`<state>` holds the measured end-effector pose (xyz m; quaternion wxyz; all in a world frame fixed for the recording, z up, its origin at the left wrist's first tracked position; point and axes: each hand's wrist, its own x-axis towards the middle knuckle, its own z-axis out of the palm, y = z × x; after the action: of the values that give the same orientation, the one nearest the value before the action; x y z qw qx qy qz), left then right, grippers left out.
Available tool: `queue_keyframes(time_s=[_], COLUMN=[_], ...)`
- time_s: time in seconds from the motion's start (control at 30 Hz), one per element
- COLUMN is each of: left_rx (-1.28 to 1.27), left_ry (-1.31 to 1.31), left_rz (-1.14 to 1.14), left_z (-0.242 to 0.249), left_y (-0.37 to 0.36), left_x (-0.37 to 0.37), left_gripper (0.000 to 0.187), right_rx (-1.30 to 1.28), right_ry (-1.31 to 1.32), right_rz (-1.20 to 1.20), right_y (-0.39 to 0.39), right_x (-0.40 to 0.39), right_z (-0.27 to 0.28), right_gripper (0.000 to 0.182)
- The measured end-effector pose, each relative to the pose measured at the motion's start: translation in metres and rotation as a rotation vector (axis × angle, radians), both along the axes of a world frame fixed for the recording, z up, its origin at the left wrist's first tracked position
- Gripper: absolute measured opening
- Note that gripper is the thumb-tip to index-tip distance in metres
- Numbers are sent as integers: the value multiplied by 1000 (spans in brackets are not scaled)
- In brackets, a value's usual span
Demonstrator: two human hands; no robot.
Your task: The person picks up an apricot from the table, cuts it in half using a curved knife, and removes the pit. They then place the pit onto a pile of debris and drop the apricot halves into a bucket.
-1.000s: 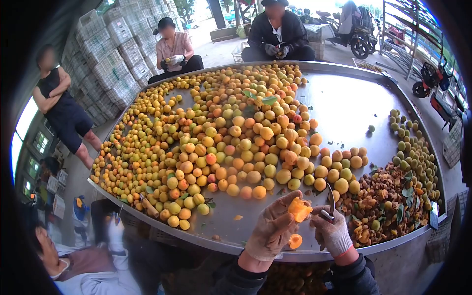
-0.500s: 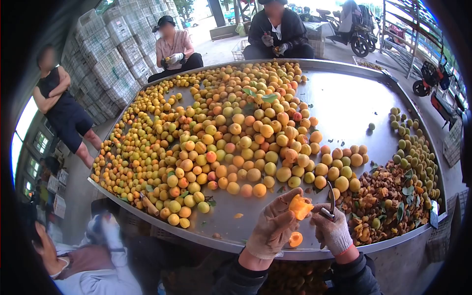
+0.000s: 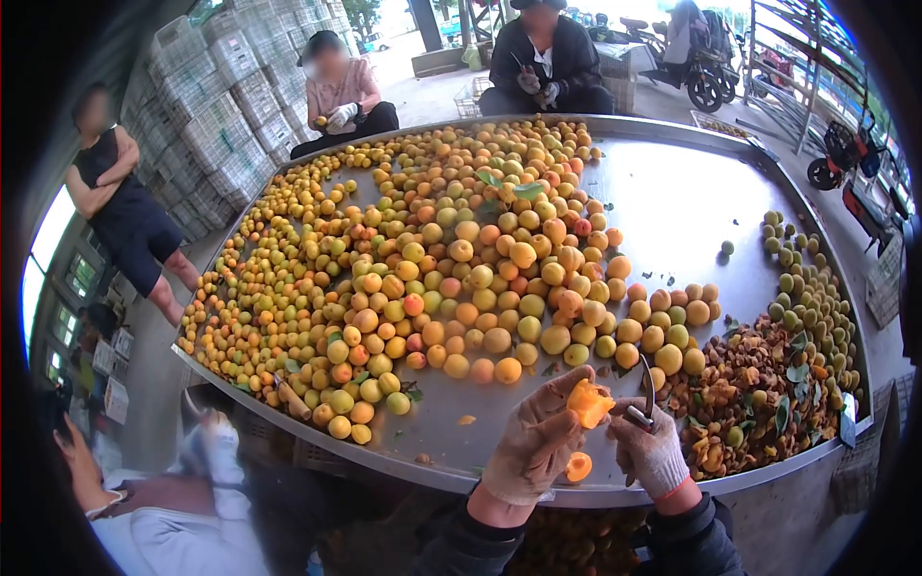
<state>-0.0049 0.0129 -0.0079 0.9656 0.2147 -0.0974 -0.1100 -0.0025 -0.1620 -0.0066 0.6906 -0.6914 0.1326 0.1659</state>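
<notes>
Near the front edge of the metal table, my left hand [image 3: 534,437] in a stained glove pinches a piece of cut apricot [image 3: 589,403], its orange flesh facing up. My right hand [image 3: 653,446], also gloved, is closed around a small knife with a curved blade [image 3: 649,384]. The blade points up and stays apart from the fruit. Below the held piece, a cut apricot half [image 3: 578,467] shows its hollow. Whole apricots [image 3: 495,341] lie just beyond my hands.
A large heap of apricots [image 3: 423,240] spreads over the metal table [image 3: 672,192]. Brown scraps [image 3: 720,403] and greener fruit [image 3: 802,278] lie at right. Two people sit across, one stands at far left, another works at lower left. Stacked crates [image 3: 206,86] rise behind.
My hands, the knife and the apricot piece stay nearly still. The person at lower left has moved their arm, and the dark-clothed person across has shifted their hands.
</notes>
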Motion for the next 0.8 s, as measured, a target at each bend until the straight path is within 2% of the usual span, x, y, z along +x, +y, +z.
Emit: queue_keyframes(time_s=[0.8], left_rx=[0], left_ry=[35], left_rz=[-41], left_z=[9], left_y=[0], left_x=[-2], left_gripper=[47], right_rx=[43], right_ry=[-31], right_rz=[-12], right_y=[0], right_x=[1], right_z=[-10], right_gripper=[21])
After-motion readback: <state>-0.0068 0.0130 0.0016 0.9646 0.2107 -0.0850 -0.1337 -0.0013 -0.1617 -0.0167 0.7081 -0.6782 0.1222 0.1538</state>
